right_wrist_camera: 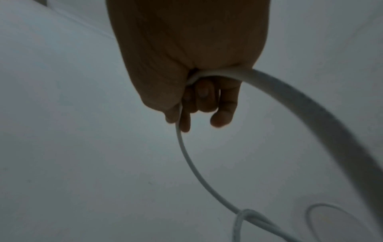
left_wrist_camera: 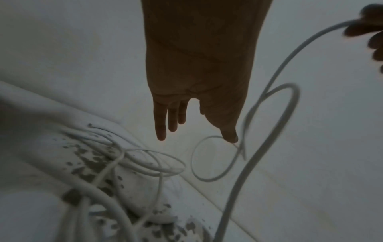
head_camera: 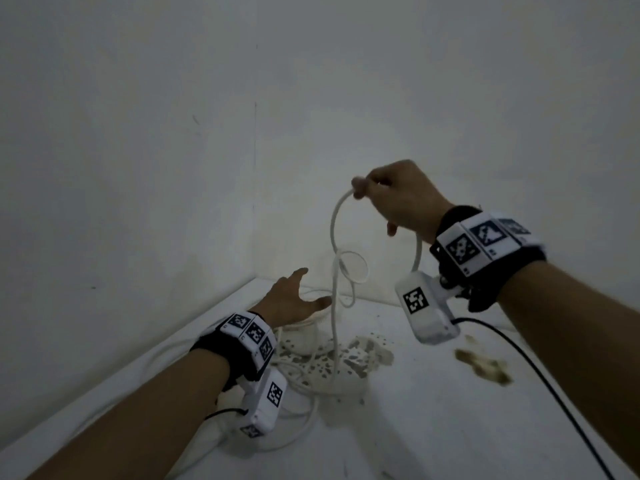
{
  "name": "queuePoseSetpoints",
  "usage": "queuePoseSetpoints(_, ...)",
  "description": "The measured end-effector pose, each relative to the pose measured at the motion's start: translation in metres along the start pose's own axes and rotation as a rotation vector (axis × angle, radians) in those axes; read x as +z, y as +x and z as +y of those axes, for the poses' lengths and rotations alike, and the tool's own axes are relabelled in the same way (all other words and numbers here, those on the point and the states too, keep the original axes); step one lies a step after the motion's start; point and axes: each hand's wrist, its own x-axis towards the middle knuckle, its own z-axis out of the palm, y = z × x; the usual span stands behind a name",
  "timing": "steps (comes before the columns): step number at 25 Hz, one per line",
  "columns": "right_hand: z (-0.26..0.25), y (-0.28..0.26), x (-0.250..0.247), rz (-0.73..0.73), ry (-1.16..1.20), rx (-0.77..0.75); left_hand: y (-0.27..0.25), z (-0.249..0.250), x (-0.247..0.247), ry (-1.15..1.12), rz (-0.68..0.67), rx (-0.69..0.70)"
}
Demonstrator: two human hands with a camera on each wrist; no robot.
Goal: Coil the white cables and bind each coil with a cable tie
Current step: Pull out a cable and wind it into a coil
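Observation:
My right hand [head_camera: 388, 199] is raised and grips a white cable [head_camera: 335, 223]; in the right wrist view the curled fingers [right_wrist_camera: 205, 98] close round that cable [right_wrist_camera: 186, 152]. The cable arcs down from the fist, twists into small loops [head_camera: 351, 268] and hangs to a loose pile of white cables [head_camera: 304, 375] on the white surface. My left hand [head_camera: 294, 296] is lower, fingers straight and spread, holding nothing. Its thumb tip [left_wrist_camera: 230, 135] lies close beside the hanging loop [left_wrist_camera: 209, 158]; touching or not is unclear.
The white surface [head_camera: 450, 410] meets two white walls in a corner. Brown stains [head_camera: 485, 368] and dark specks [head_camera: 349, 358] mark it. A black lead [head_camera: 540, 372] runs from the right wrist camera across the surface. More white cable [left_wrist_camera: 103, 196] lies tangled under my left wrist.

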Motion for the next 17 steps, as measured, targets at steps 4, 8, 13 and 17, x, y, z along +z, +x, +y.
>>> queuePoseSetpoints(4,-0.008,0.008,-0.061,0.32,0.219,0.019,0.028,0.048,0.024,-0.093,-0.011,0.088)
queuePoseSetpoints(8,0.009,0.001,-0.093,0.477,0.269,0.116,0.027,0.103,0.048,-0.53,-0.034,0.039)
queuePoseSetpoints(13,0.05,-0.008,-0.117,0.56,0.218,0.25,-0.001,0.158,0.038,-1.042,-0.691,-0.02)
queuePoseSetpoints(17,0.093,-0.024,-0.137,0.609,0.178,0.405,-0.014,0.171,0.024,-0.722,-0.763,0.052)
